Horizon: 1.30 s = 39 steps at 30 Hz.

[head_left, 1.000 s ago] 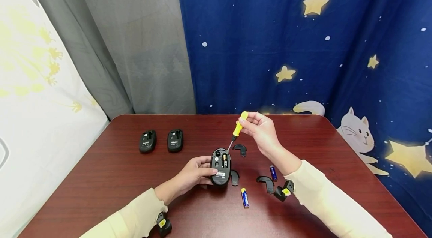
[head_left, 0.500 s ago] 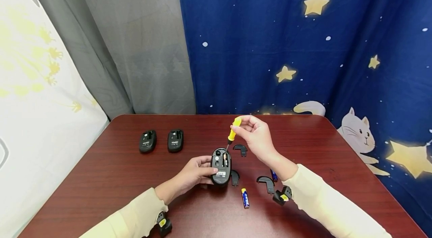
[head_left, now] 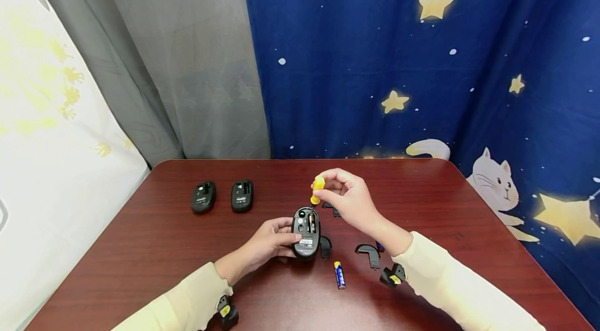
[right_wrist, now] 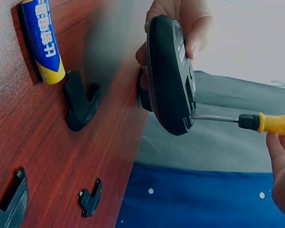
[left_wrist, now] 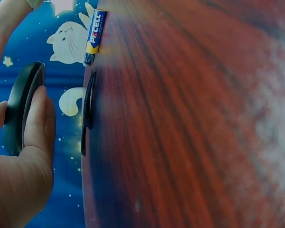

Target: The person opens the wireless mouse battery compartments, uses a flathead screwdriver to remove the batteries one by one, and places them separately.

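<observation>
My left hand [head_left: 269, 240] grips a black computer mouse [head_left: 307, 250] by its side, underside up, thumb on the label edge. Its battery slot lies uncovered, with a battery [head_left: 311, 222] inside. In my right hand [head_left: 349, 198], finger and thumb pinch the yellow handle of a screwdriver [head_left: 318, 190]. The right wrist view shows the screwdriver's metal shaft [right_wrist: 216, 118] reaching the far end of the mouse's underside. From the left wrist view, the mouse [left_wrist: 20, 111] is held above the table, edge-on.
Two more black mice [head_left: 203, 197] [head_left: 242, 195] lie underside up at the back left. Black battery covers [head_left: 325, 248] [head_left: 368, 255] lie right of the held mouse, another behind it. A blue-and-yellow battery [head_left: 339, 274] lies in front; a second is mostly hidden by my right arm.
My right hand has brought the screwdriver left and lower, its handle now more upright over the slot's far end. The left hand and mouse have stayed put.
</observation>
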Available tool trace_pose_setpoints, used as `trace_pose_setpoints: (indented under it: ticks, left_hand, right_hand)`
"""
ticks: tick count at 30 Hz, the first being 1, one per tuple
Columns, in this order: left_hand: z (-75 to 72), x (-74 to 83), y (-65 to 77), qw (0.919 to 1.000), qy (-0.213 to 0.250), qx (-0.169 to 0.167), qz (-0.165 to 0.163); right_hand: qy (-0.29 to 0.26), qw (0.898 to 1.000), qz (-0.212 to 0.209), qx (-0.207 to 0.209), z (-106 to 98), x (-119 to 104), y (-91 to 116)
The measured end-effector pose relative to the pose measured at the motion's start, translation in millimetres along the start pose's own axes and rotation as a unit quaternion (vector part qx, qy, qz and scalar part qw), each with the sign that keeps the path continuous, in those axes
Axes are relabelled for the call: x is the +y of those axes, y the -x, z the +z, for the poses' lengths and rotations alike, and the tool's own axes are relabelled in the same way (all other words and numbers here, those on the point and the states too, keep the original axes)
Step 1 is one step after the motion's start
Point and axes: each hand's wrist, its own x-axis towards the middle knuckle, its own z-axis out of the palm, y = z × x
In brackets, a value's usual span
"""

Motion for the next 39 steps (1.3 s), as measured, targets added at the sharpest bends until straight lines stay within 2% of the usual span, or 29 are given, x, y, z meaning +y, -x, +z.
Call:
trace_pose_setpoints:
  ticks: [8,11,14,19,21,28,39]
  left_hand:
    - [0.8,-1.2,0.7,1.0,0.001,0.003,0.0]
    - [1.6,-1.0,2.0,0.9999,-0.009,0.004,-0.003]
    - [2.2,-0.3,3.8,0.9998,-0.02,0.005,-0.005]
    - [2.7,1.1,5.0,0.9996,-0.026,-0.001,-0.006]
    - [2.9,1.5,5.5,0.9996,-0.025,-0.005,-0.007]
    - [2.6,0.7,6.5,0.9997,-0.022,-0.012,-0.009]
    - [3.0,0.7,8.1,0.999,-0.016,-0.042,-0.004]
  right_hand:
    - [0.02,1.0,0.01,-0.018,3.4,-2.2,3.3]
    - [0.026,1.0,0.011,-0.007,4.5,-3.5,1.7]
    - [0.036,0.999,0.011,0.011,4.5,-15.0,-2.1]
    - [0.024,0.999,0.026,0.037,-2.0,-2.4,-13.0]
    - [0.013,0.998,0.041,0.044,-4.6,8.8,-18.0]
    - [-0.011,0.991,0.115,0.059,-7.5,15.1,-32.1]
    - [-0.063,0.965,0.242,0.072,-13.1,33.6,-43.2]
